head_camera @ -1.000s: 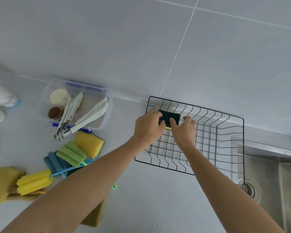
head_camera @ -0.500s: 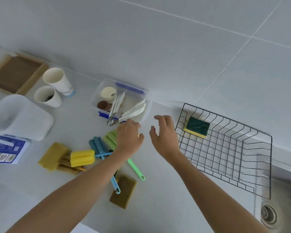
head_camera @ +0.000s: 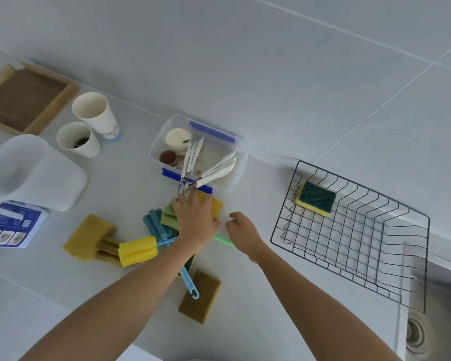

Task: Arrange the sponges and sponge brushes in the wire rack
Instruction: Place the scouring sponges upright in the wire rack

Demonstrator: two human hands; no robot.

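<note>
The black wire rack (head_camera: 365,189) stands on the counter at the right, with one green-topped yellow sponge (head_camera: 317,198) in its far left corner. My left hand (head_camera: 195,220) lies over a yellow sponge (head_camera: 217,207) in the pile left of the rack, fingers curled onto it. Just to the right, my right hand (head_camera: 242,233) hovers loosely open above the green sponge brush's handle (head_camera: 223,239). The green brush head (head_camera: 169,217), a blue sponge brush (head_camera: 155,223) and a yellow sponge brush (head_camera: 138,250) lie beside my left hand. A mustard sponge (head_camera: 87,237) and an olive sponge (head_camera: 199,295) rest nearby.
A clear plastic container (head_camera: 241,155) holding white tongs and small cups sits behind the pile. Two paper cups (head_camera: 94,113), a white jug (head_camera: 31,170), a leaflet (head_camera: 8,225) and a wooden tray (head_camera: 24,97) stand at the left. The steel sink (head_camera: 432,295) is under the rack's right end.
Both hands let go of the green-topped sponge in the rack and moved left to the pile. My left hand has come down onto the yellow sponge.
</note>
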